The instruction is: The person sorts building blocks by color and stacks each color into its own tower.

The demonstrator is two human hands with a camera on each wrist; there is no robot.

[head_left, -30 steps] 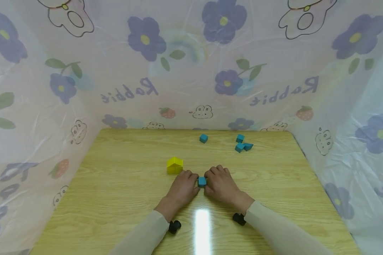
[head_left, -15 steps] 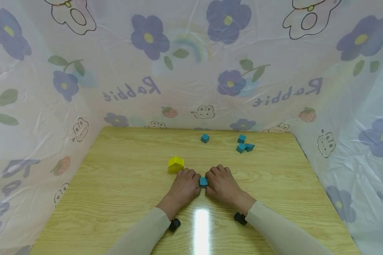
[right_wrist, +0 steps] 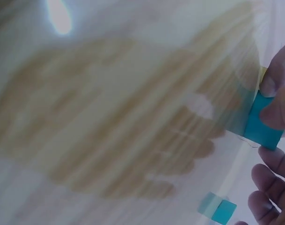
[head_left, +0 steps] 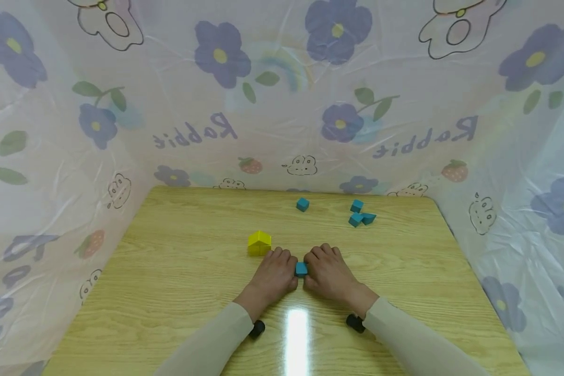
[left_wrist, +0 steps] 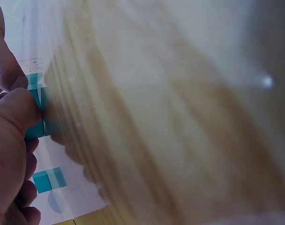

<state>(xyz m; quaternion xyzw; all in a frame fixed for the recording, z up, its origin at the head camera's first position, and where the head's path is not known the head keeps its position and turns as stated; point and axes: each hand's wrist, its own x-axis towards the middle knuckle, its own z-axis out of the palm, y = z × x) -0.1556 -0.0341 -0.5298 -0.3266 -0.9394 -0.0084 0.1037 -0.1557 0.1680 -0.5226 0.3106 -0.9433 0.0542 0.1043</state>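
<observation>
In the middle of the table, a small teal block (head_left: 301,269) sits between the two hands. From its left side the left hand (head_left: 273,274) pinches it, thumb nearest the body and the other fingers curled beyond. The right hand (head_left: 330,272) grips the opposite side in the same way. Close up in the left wrist view, the left thumb (left_wrist: 23,110) lies against the teal face. In the right wrist view the block (right_wrist: 263,129) stands on the glossy tabletop with a thumb pressed on it. Just beyond the left fingertips is a yellow house-shaped block piece (head_left: 259,244).
Toward the back edge of the wooden table (head_left: 192,219) lies one teal block (head_left: 303,204). Farther right, two teal blocks (head_left: 356,219) are grouped with a wedge-shaped teal piece (head_left: 368,218). A patterned curtain (head_left: 272,120) encloses the back and sides.
Both hands keep their hold on the teal block at nearly the same spot. The head view shifts slightly, while the yellow piece and the far blocks stay where they were.
</observation>
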